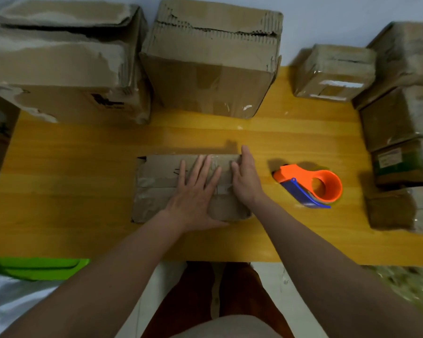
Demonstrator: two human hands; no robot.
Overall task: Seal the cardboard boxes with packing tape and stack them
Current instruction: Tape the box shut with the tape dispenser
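Note:
A small flat cardboard box (pixel 156 191) lies in the middle of the yellow wooden table (pixel 71 172), with clear tape strips across its top. My left hand (pixel 195 193) lies flat on the box top with fingers spread and straight. My right hand (pixel 246 176) rests on the box's right end, fingers straight along the top edge and over the tape. An orange and blue tape dispenser (pixel 310 185) lies on the table just right of the box, untouched.
Two large worn boxes (pixel 59 69) (pixel 210 64) stand at the back. A small taped box (pixel 332 71) sits at back right beside a stack of several taped boxes (pixel 401 132) along the right edge. A green object (pixel 37 267) lies below the table's near edge.

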